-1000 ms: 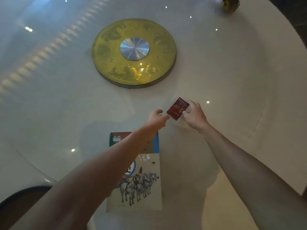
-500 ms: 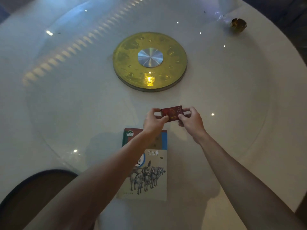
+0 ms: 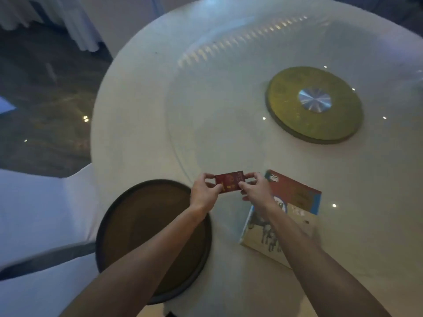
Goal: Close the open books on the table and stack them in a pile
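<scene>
A small dark red book point(image 3: 229, 183), closed, is held above the table between both hands. My left hand point(image 3: 204, 192) pinches its left end and my right hand point(image 3: 256, 188) pinches its right end. A larger closed book point(image 3: 295, 211) with a red and blue top band and horses drawn on its cover lies flat on the white round table point(image 3: 146, 124), just right of my right hand. My right forearm covers part of its cover.
A round dark brown tray point(image 3: 128, 234) sits at the table's near edge under my left forearm. A gold disc point(image 3: 286, 106) with a silver hub lies at centre right. A white-covered chair point(image 3: 41, 220) stands at left, with dark floor beyond.
The view has swung left, so the books and disc now sit further right. Both hands keep their pinch on the small red book, which has come nearer to me and beside the large book.
</scene>
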`<state>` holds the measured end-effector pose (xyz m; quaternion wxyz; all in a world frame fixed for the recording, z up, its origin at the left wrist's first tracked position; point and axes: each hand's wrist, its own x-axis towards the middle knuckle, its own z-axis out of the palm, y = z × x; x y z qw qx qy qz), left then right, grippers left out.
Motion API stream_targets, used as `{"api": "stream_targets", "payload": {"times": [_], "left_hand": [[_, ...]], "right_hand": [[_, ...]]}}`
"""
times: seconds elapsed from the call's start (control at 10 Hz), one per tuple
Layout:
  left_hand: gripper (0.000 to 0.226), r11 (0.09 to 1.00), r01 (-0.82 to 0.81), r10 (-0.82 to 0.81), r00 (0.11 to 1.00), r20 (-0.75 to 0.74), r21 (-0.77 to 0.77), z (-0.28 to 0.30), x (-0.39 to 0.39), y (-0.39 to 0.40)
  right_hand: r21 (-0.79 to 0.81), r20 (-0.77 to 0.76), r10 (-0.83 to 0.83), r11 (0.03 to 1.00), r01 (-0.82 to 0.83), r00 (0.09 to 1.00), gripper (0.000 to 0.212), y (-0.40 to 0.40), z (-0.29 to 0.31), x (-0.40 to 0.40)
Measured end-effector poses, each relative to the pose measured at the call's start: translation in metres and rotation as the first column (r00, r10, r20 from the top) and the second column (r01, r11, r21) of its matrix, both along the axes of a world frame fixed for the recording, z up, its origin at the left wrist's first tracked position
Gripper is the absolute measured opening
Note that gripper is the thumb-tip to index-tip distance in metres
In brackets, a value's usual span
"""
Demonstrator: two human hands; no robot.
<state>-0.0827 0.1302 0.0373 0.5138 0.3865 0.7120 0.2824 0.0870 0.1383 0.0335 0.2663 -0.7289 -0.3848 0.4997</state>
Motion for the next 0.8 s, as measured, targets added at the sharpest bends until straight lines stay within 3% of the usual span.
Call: {"api": "stream_targets", "payload": {"times": [0.2,0.5,0.7,0.8], "left_hand": [[0.027,0.989,-0.131,0.126,0.989,-0.082,-0.064,-0.024,-0.094,-0.046],[0.034,0.95,-0.227,0.226,0.974,-0.029,-0.213,-0.058,-0.132,-0.097],[0.044,0.952,-0.139,0.128,0.99,-0.057,-0.274,-0.065,-0.137,-0.098],[0.051,0.978,-0.085,0.035,0.967,-0.253,-0.192,-0.056,-0.137,-0.09]], "right_hand": [[-0.091,0.051,0.162,0.983,-0.157,0.985,0.022,-0.024,-0.024,-0.097],[-0.173,0.152,0.414,0.905,-0.388,0.898,0.039,-0.044,-0.043,-0.148],[-0.21,0.162,0.478,0.872,-0.443,0.863,0.043,-0.051,-0.047,-0.148],[-0.152,0.243,0.443,0.896,-0.417,0.863,0.043,-0.047,-0.041,-0.145]]}}
